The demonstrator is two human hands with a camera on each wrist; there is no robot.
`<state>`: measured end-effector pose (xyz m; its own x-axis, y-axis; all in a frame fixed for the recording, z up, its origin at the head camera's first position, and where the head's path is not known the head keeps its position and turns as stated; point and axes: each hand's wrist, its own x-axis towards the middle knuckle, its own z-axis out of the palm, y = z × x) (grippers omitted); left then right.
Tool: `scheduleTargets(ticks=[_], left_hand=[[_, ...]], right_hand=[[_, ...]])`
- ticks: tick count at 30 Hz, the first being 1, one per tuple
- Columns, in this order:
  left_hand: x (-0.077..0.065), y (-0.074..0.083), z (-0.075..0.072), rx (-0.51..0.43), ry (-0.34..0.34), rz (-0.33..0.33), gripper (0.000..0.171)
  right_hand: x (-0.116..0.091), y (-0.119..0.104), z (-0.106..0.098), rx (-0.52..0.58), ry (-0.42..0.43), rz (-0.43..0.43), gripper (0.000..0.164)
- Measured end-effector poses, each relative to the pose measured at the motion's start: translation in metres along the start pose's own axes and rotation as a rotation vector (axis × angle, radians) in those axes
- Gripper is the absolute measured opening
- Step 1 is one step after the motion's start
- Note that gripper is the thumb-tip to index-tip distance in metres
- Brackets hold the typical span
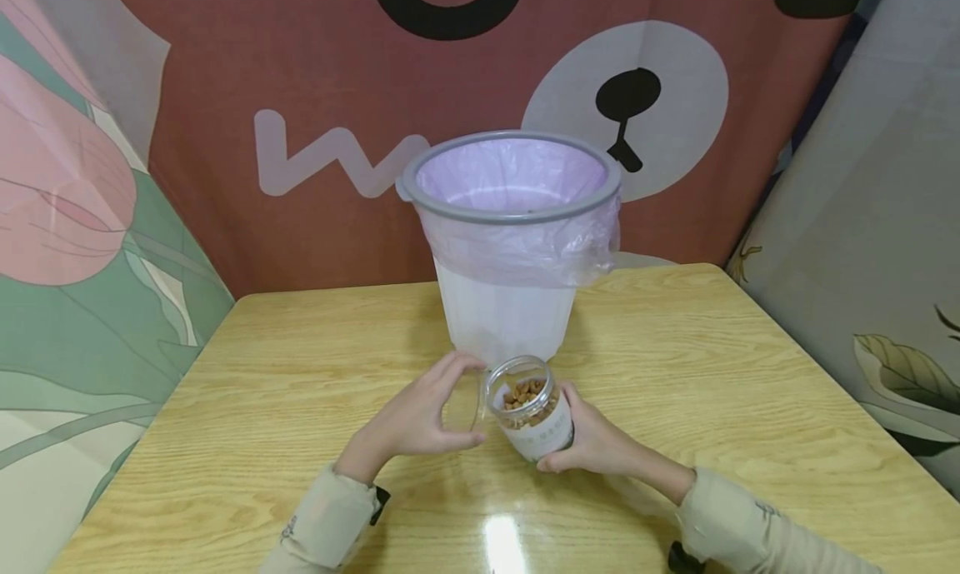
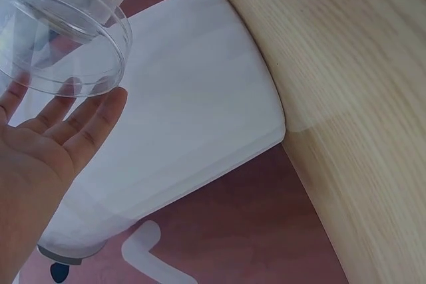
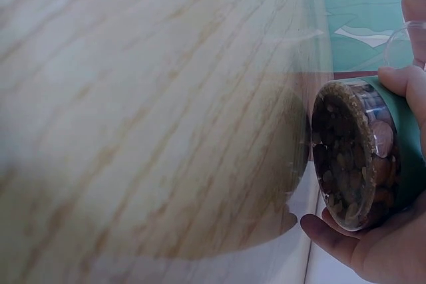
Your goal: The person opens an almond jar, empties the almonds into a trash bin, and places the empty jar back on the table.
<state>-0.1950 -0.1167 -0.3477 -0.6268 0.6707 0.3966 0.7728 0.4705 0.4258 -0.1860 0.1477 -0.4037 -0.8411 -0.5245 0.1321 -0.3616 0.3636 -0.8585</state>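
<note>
In the head view, my right hand grips a clear jar with a pale printed label, tilted toward the left. Its mouth is uncovered and small brown nuts show inside. From the right wrist view, the jar's see-through bottom is turned to the camera, with a green band around the side. My left hand holds a round clear lid by its edge, thumb and fingers spread across it. The lid stands on its side just left of the jar's mouth.
A white bin with a grey rim stands on the wooden table, right behind the jar. A thin pinkish bag lines it and folds over the rim. Printed cloth hangs behind the table and along both sides.
</note>
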Motion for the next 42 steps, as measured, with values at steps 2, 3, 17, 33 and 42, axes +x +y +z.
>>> scheduleTargets(ticks=[2,3,17,33,42], left_hand=[[-0.001,0.000,-0.001,0.001,0.001,0.004,0.071],[-0.001,0.000,-0.001,0.000,-0.001,0.001,0.071],[-0.006,-0.001,-0.001,-0.031,-0.051,-0.061,0.072],[-0.013,-0.006,0.000,0.004,-0.080,-0.059,0.066],[-0.016,-0.007,-0.002,-0.003,-0.087,-0.078,0.060]], right_hand=[[0.000,0.000,0.000,-0.002,0.003,-0.001,0.092],[0.000,0.000,0.000,-0.002,0.004,0.000,0.092],[0.000,0.001,0.000,-0.008,-0.003,-0.001,0.093],[0.000,-0.001,-0.001,0.008,-0.002,0.007,0.095],[0.000,-0.001,-0.001,0.001,-0.013,0.004,0.096]])
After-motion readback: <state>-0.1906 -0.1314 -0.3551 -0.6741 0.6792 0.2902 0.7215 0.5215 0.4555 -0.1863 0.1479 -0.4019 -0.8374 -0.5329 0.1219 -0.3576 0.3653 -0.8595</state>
